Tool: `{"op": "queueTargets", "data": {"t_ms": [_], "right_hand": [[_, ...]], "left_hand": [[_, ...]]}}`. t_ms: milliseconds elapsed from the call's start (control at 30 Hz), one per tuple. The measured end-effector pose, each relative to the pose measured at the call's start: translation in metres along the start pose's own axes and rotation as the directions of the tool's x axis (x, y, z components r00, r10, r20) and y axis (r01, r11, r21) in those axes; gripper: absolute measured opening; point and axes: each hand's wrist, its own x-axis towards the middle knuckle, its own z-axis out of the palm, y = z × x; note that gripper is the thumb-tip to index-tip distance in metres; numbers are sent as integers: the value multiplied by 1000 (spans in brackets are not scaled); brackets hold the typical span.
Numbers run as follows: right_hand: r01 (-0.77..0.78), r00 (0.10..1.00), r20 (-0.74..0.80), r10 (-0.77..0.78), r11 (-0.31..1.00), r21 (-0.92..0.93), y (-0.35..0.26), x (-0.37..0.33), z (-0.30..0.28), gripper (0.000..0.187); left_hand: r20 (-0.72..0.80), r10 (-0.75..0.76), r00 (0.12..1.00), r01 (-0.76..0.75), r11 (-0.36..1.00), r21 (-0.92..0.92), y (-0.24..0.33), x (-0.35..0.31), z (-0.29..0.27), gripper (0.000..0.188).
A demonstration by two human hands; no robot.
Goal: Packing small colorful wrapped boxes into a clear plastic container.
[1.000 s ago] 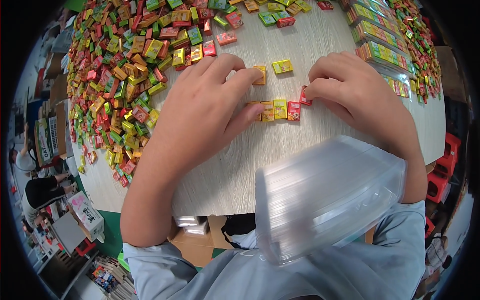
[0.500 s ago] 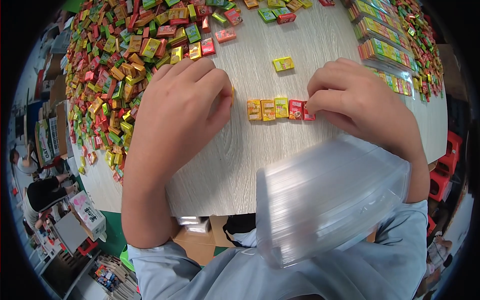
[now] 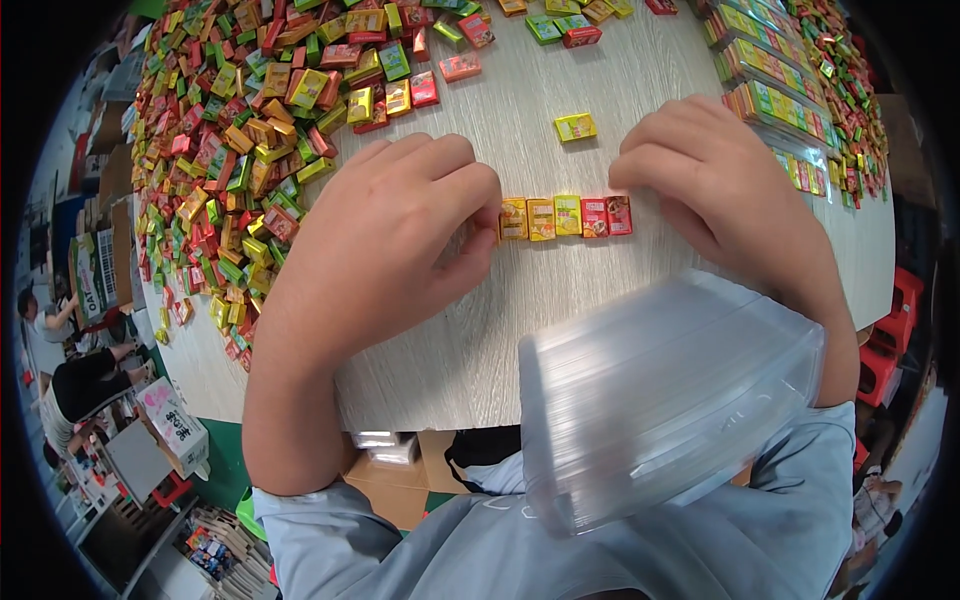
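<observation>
A short row of small cardboard boxes stands side by side on the table: orange boxes, a yellow box and red boxes at the right end. My left hand is at the row's left end, thumb and forefinger pinched on a small orange box that is mostly hidden by the fingers. Just right of the red boxes hovers my right hand, fingers bent and thumb apart, with nothing visible in it. A single yellow box lies beyond the row.
A big heap of mixed small boxes covers the table's left. Clear trays of boxes line the far right, with another heap behind. A stack of clear plastic trays sits close before my chest. Red stools stand at right.
My left hand has moved right, up to the left end of the row. My right hand has come off the red end box and lifted slightly away.
</observation>
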Motion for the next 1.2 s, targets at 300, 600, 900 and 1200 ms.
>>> {"op": "queueTargets", "data": {"t_ms": [300, 600, 900, 1200], "right_hand": [[-95, 982, -188, 20, 913, -397, 6, 8, 12, 37], [-200, 979, -96, 178, 775, -599, 18, 59, -23, 35], [-202, 978, -87, 191, 741, -640, 23, 41, -16, 30], [-240, 959, -48, 281, 706, -666, 16, 49, -20, 29]], "left_hand": [[-7, 13, 1000, -14, 998, -57, -5, -1, 2, 14], [-7, 70, 997, -71, 990, -121, -10, 1, 4, 11], [-25, 82, 996, -84, 990, -111, -12, -2, 5, 11], [26, 46, 999, -42, 992, -123, -13, -7, 4, 29]]}}
